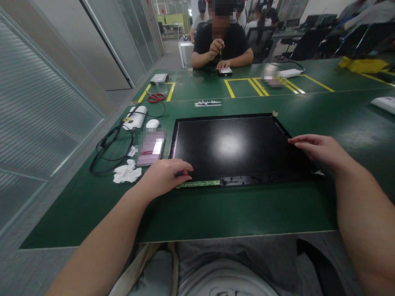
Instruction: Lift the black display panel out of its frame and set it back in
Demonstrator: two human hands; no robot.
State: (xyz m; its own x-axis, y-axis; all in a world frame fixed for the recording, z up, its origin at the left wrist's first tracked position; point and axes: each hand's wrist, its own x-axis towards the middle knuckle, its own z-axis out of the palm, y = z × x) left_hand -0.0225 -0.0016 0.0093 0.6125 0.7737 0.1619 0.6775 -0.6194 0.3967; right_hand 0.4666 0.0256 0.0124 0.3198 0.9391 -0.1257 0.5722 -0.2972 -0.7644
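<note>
A flat black display panel [256, 158] in a thin dark frame lies face up on the green table [234, 213]. Along its near edge at the left runs a narrow green circuit board [200, 183]. My left hand [166, 174] is over the near left corner, thumb and curled fingers apart with nothing visible between them. At the right edge of the frame, my right hand [321, 150] has thumb and fingertips close together on the rim. A scrap of tape [275, 113] sticks out at the far right corner, and a pale tab [317, 173] shows at the near right one.
Left of the panel are a phone [150, 149], crumpled tissue [127, 171], a white rounded object [152, 123], a white device [135, 118], black cable [101, 144] and red-handled scissors [156, 98]. White strips [208, 103] lie beyond. Across the table a person [222, 45] handles a small device.
</note>
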